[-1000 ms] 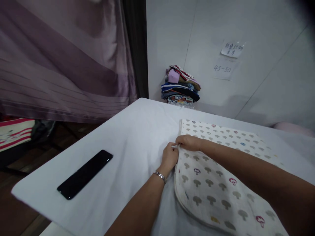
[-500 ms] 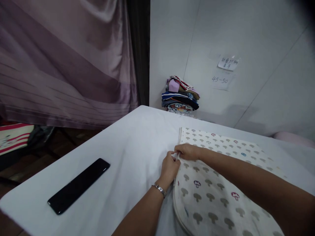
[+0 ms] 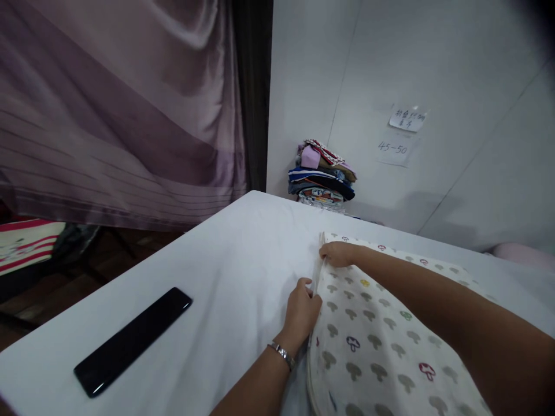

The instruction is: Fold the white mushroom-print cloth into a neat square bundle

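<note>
A white cloth [image 3: 373, 329] printed with grey-brown mushrooms and a few coloured ones lies folded in layers on the white table. My right hand [image 3: 339, 254] reaches across it, fingers closed on its left edge near the far corner. Lower down that same edge is my left hand [image 3: 302, 312], thumb and fingers pinching the border; a metal bracelet [image 3: 282, 355] circles the wrist. My right forearm covers part of the cloth, and its near end runs out of view.
A black phone-like slab [image 3: 134, 341] lies on the table [image 3: 225, 277] at left. Folded clothes [image 3: 323, 173] are stacked at the far edge by the wall. Paper notes [image 3: 401, 136] hang on the wall. A purple curtain [image 3: 130, 115] hangs at left, above a red-striped cloth [image 3: 28, 245].
My right hand has slid up the cloth's edge, away from my left hand, so a gap now separates them. The view has shifted slightly.
</note>
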